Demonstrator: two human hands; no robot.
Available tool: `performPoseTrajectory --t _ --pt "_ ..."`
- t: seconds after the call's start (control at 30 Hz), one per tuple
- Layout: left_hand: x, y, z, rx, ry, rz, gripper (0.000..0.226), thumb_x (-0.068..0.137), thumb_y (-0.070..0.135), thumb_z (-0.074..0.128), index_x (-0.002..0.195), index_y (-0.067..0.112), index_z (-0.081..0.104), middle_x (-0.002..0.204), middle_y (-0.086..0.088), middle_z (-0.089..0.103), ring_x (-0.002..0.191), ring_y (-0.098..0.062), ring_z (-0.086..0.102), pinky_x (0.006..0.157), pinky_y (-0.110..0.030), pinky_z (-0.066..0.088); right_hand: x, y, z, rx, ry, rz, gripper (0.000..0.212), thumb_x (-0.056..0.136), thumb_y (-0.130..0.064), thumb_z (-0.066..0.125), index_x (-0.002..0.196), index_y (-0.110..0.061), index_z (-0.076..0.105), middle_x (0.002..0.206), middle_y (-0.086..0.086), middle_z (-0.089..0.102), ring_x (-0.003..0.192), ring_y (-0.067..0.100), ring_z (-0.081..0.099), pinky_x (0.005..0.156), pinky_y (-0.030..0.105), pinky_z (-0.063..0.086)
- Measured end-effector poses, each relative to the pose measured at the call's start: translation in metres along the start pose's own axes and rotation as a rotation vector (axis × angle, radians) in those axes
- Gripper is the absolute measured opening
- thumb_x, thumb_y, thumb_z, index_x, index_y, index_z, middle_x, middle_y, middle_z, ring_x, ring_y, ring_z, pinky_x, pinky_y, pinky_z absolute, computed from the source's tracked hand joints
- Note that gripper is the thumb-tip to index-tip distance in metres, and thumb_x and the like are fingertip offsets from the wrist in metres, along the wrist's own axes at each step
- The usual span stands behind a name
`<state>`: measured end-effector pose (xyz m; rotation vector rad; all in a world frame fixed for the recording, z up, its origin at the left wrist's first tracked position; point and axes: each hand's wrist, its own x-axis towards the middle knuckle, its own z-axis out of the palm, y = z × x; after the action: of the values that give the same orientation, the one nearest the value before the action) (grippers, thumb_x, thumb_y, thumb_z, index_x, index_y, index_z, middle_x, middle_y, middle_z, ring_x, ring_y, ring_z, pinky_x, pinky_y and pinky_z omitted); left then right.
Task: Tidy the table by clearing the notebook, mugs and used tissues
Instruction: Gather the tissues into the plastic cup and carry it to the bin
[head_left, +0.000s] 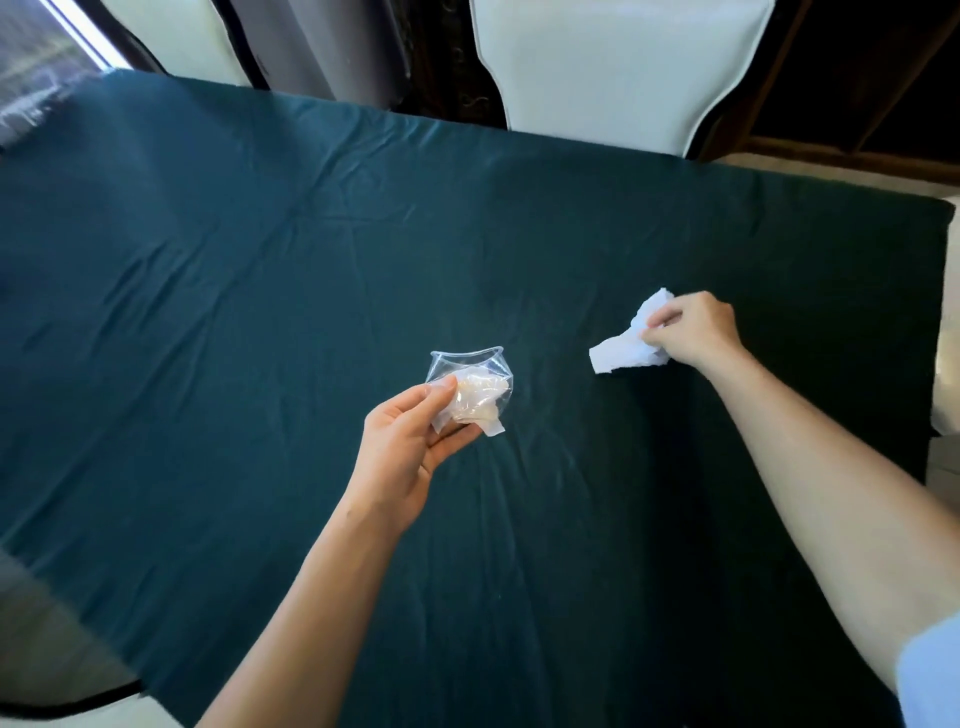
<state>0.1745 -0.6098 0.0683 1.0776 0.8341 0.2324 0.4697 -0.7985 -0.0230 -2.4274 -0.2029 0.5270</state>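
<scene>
Head view: right hand (693, 330) pinching tissue (623, 345).

A plain dark teal tablecloth (260, 260), a white crumpled tissue (628, 343), a clear plastic cup (470, 371) holding pale tissue, and white chairs (613, 62) with dark edging
</scene>
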Motion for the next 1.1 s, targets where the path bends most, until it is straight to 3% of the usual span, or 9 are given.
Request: performPoseTrajectory --t 0.1,0.17,0.27,0.33,0.4,0.5,0.67,0.83,1.1 --pt "-0.013 0.011 -0.007 -0.021 0.015 0.014 0.021 0.101 0.018 0.069 0.096 0.0 0.079 0.103 -0.012 0.083 0.094 -0.021 0.08 0.078 -0.032 0.065 -0.027 -0.015 -0.002 0.164 -0.09 0.025 0.022 0.063 -0.031 0.094 0.067 -0.029 0.072 0.081 -0.015 0.069 0.082 0.006 0.066 0.07 0.02 0.046" --pt "-0.023 0.02 -0.01 -0.033 0.014 0.031 0.02 0.101 0.017 0.069 0.096 0.001 0.079 0.102 -0.012 0.083 0.093 -0.021 0.08 0.078 -0.031 0.065 -0.045 -0.028 0.001 0.166 -0.147 -0.019 0.025 0.06 -0.026 0.096 0.07 -0.028 0.073 0.08 -0.016 0.069 0.082 -0.002 0.064 0.061 0.016 0.044" --pt "-0.041 0.034 -0.014 -0.055 0.006 0.07 0.02 0.101 0.017 0.068 0.094 0.003 0.08 0.102 -0.01 0.083 0.093 -0.02 0.08 0.078 -0.031 0.066 -0.072 -0.051 0.009 0.199 -0.201 -0.083 0.023 0.065 -0.016 0.091 0.078 -0.027 0.076 0.085 -0.01 0.073 0.087 0.006 0.069 0.06 0.019 0.049" --pt "-0.055 0.043 -0.018 -0.076 -0.007 0.097 0.02 0.102 0.017 0.068 0.092 0.006 0.082 0.101 -0.01 0.083 0.091 -0.02 0.08 0.077 -0.031 0.065 -0.094 -0.067 0.015 0.292 -0.253 -0.124 0.027 0.069 -0.01 0.087 0.091 -0.025 0.081 0.094 0.004 0.079 0.089 0.013 0.074 0.073 0.027 0.058" --pt "-0.072 0.05 -0.023 -0.088 -0.024 0.119 0.021 0.102 0.017 0.068 0.091 0.008 0.083 0.1 -0.009 0.083 0.089 -0.019 0.08 0.077 -0.029 0.065 -0.117 -0.082 0.02 0.39 -0.267 -0.178 0.017 0.075 -0.007 0.081 0.085 -0.02 0.084 0.097 0.013 0.082 0.084 0.015 0.074 0.083 0.036 0.06" --pt "-0.1 0.061 -0.037 -0.105 -0.05 0.157 0.02 0.103 0.018 0.067 0.1 0.002 0.08 0.101 -0.01 0.083 0.09 -0.019 0.08 0.077 -0.029 0.065 -0.161 -0.105 0.027 0.487 -0.234 -0.217 0.023 0.084 -0.008 0.079 0.069 -0.025 0.082 0.082 0.006 0.082 0.069 0.017 0.071 0.08 0.04 0.058" --pt "-0.149 0.08 -0.075 -0.17 -0.05 0.249 0.025 0.102 0.019 0.069 0.118 0.0 0.071 0.101 -0.01 0.083 0.089 -0.021 0.08 0.079 -0.032 0.066 -0.246 -0.153 0.036 0.568 -0.287 -0.306 0.01 0.089 -0.009 0.077 0.081 -0.014 0.08 0.087 0.015 0.08 0.075 0.022 0.071 0.09 0.049 0.06" --pt "-0.2 0.094 -0.139 -0.196 -0.056 0.346 0.028 0.102 0.021 0.068 0.122 0.001 0.073 0.108 -0.012 0.083 0.095 -0.021 0.08 0.08 -0.029 0.064 -0.346 -0.218 0.056 0.689 -0.407 -0.433 0.012 0.095 -0.009 0.071 0.103 -0.004 0.079 0.098 0.019 0.082 0.082 0.025 0.077 0.084 0.044 0.065" --pt "-0.303 0.087 -0.294 -0.216 0.055 0.524 0.017 0.101 0.021 0.07 0.097 0.013 0.084 0.102 -0.011 0.083 0.093 -0.021 0.081 0.079 -0.03 0.065 -0.515 -0.309 0.138 0.79 -0.712 -0.602 0.03 0.095 0.008 0.056 0.111 -0.002 0.079 0.093 0.008 0.08 0.079 0.017 0.074 0.072 0.029 0.062"
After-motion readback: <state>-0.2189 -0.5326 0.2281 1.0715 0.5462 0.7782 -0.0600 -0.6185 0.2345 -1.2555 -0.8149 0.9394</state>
